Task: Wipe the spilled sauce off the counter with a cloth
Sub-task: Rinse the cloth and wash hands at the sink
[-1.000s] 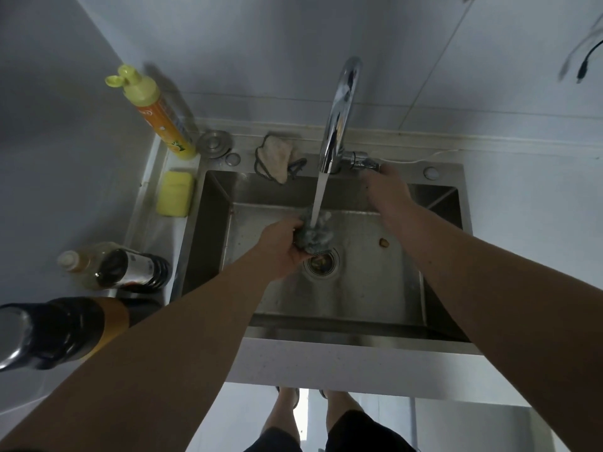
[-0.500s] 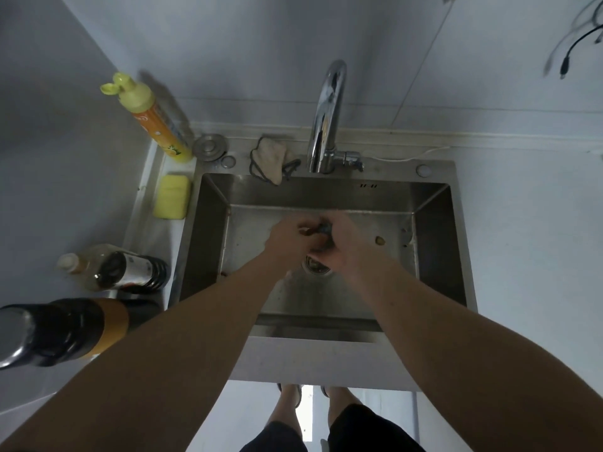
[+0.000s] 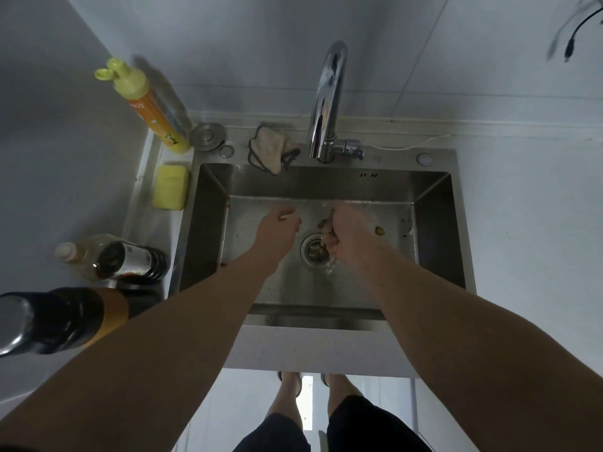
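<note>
Squeezing the cloth (image 3: 326, 227) in the clenched right hand (image 3: 347, 236) over the drain (image 3: 315, 252) at the sink's (image 3: 434, 223) centre, apparently wringing it for wiping, left hand (image 3: 277, 228) loosely curled, holding nothing, just beside at 9 o'clock.

A steel-grey sink (image 3: 434, 230) is sitting in a pale grey-white tabletop (image 3: 522, 243), under a shiny chrome tap (image 3: 326, 102). A yellow sponge (image 3: 170, 186) is lying beside an orange bottle (image 3: 153, 115) wearing a lime-yellow cap. A beige rag (image 3: 269, 148) is showing dark edging. Two dark bottles (image 3: 130, 259), the nearer banded in amber, are standing left.
</note>
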### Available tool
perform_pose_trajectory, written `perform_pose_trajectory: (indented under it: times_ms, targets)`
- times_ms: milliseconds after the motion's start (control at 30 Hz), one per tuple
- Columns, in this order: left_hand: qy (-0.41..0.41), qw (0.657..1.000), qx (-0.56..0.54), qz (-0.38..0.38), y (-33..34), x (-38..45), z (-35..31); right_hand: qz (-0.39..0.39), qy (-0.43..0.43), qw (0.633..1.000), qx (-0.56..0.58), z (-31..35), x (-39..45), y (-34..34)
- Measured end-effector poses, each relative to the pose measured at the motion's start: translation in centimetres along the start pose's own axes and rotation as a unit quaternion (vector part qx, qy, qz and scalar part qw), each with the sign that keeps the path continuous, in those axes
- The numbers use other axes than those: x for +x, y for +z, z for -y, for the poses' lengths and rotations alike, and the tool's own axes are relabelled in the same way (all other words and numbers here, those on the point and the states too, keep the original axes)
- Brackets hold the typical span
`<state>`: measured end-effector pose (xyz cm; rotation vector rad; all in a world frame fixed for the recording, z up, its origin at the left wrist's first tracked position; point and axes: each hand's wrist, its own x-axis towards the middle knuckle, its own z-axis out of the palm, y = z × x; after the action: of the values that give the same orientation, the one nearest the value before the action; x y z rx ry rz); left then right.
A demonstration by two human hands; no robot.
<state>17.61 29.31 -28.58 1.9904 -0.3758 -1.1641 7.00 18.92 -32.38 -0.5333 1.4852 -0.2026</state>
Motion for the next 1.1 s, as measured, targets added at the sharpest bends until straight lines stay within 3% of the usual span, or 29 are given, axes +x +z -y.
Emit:
perform_pose_trajectory:
  times_ms: [100, 233, 433, 800, 933, 1100]
  targets:
    - [-0.004, 1.000, 0.012, 0.008, 0.4, -0.1, 0.0, -0.011, -0.019, 1.000, -0.015, -0.4, 0.3, 0.0]
    - [-0.013, 1.000, 0.020, 0.015, 0.6, 0.0, -0.1, 0.059, -0.016, 0.997, 0.044, -0.3, -0.2, -0.5]
    - [-0.027, 1.000, 0.007, -0.006, 0.4, 0.0, -0.3, 0.110, -0.009, 0.994, 0.025, -0.6, -0.6, -1.5]
    - [-0.118, 0.989, -0.084, 0.022, 2.1, 0.3, -0.5, -0.009, -0.027, 0.999, -0.035, -1.1, -0.5, 0.7]
    - [-0.110, 0.990, -0.086, 0.030, 2.3, 0.3, -0.1, -0.066, -0.065, 0.995, -0.020, -1.8, 0.1, 1.6]
    - [-0.066, 0.993, -0.076, 0.063, 2.3, -0.3, -0.2, -0.045, -0.055, 0.997, -0.006, -2.1, 0.2, 1.1]
